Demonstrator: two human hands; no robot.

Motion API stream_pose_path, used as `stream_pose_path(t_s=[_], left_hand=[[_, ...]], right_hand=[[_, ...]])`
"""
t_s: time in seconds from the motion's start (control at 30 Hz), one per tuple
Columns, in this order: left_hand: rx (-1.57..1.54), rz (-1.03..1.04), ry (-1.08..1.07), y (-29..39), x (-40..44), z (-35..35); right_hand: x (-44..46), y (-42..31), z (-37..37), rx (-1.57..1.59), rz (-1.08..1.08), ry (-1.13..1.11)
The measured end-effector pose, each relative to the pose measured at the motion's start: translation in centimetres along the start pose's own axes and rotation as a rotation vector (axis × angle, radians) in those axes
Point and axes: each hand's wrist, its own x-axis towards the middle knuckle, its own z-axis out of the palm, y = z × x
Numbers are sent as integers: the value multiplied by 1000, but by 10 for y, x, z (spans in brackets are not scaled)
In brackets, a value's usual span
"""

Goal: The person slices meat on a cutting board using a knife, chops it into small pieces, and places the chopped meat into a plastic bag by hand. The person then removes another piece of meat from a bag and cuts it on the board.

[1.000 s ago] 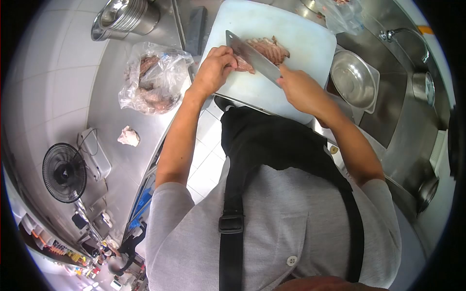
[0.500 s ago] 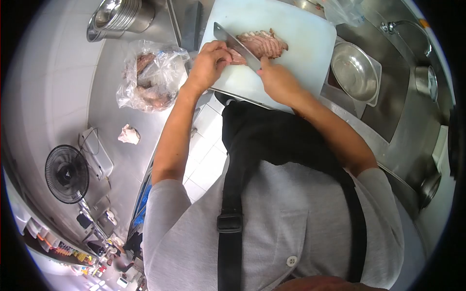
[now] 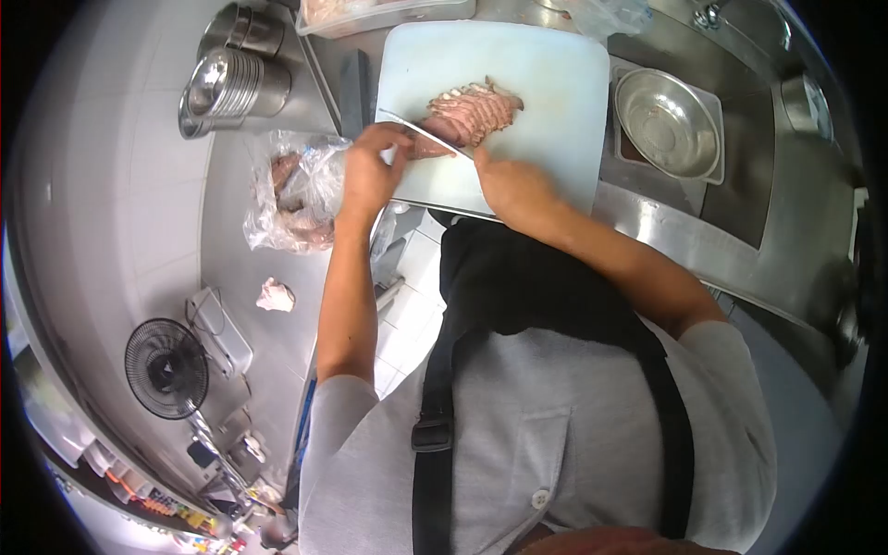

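Note:
My right hand [image 3: 518, 190] is closed around the handle of a knife [image 3: 424, 133], whose blade shows as a thin bright line slanting up to the left. The blade crosses a piece of cooked meat [image 3: 427, 148]. Curled fingers of my left hand [image 3: 372, 168] hold that piece from its left end, close to the blade. Beyond the knife, overlapping meat slices [image 3: 479, 111] lie fanned out on a white cutting board [image 3: 555, 83]. The knife handle is mostly hidden in my right hand.
Left of the board are a clear plastic bag [image 3: 310, 199] of meat, a pale scrap [image 3: 276, 295], stacked metal bowls [image 3: 231, 88] and a fan [image 3: 166, 368]. To the right, a metal bowl [image 3: 668, 125] rests on a container near the sink. A plastic tub [image 3: 388, 14] stands behind.
The knife blade has turned from showing its broad face to nearly edge-on. My head view has shifted, so the board appears lower and a tub shows behind it. Both hands keep their holds.

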Motion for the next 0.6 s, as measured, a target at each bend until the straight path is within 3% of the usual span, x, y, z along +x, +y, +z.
stream_pose_path(t_s=[0.07, 0.2, 0.3, 0.33, 0.47, 0.6], left_hand=[[54, -85, 96, 18, 19, -16], [264, 84, -108, 48, 72, -27], [138, -23, -30, 52, 67, -34], [138, -138, -106, 50, 57, -37], [4, -143, -260, 29, 16, -11], [-62, -85, -182, -3, -3, 11]], right_hand=[[-1, 1, 11, 26, -14, 61], [5, 4, 16, 52, -22, 100], [9, 23, 9, 96, -58, 86], [10, 26, 4, 125, -61, 78], [-4, 14, -29, 148, -21, -1], [-12, 9, -38, 141, -18, 12]])
